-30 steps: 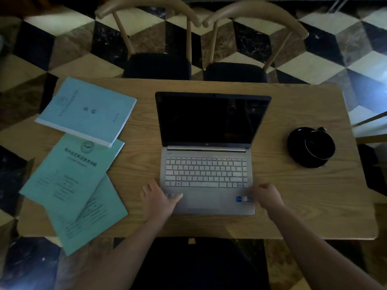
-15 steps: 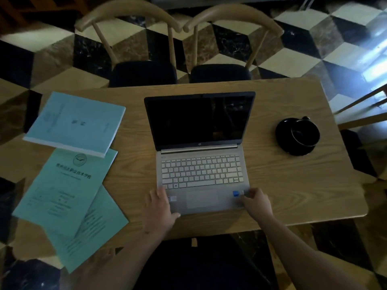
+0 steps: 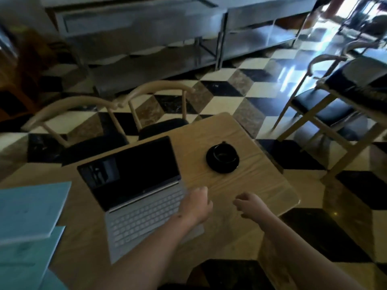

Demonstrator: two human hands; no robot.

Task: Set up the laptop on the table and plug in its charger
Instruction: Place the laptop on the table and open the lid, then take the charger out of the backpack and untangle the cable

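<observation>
The laptop [image 3: 134,197] sits open on the wooden tabletop [image 3: 257,185], its screen dark and its silver keyboard toward the person. Both hands have left it since half a second ago — then each rested on a front corner of the palm rest. The left hand [image 3: 196,205] now hangs over the laptop's right edge, fingers loosely curled, its grip closed on nothing. The right hand [image 3: 250,205] is just right of the laptop above bare wood, fingers also loosely curled and holding nothing. The 2 hands are near each other but apart.

The view has swung up and to the right of the laptop, and the whole frame is blurred. The black cup on its saucer [image 3: 222,158] stands right of the laptop screen, as before. The blue booklets [image 3: 29,210] lie left of the laptop, now cut off by the frame edge. 2 wooden chairs [image 3: 117,114] stand behind the laptop at the tabletop's far side. Newly in view beyond them — metal counters [image 3: 146,24] on the checkered floor [image 3: 228,95], and another chair [image 3: 320,105] far right of the laptop.
</observation>
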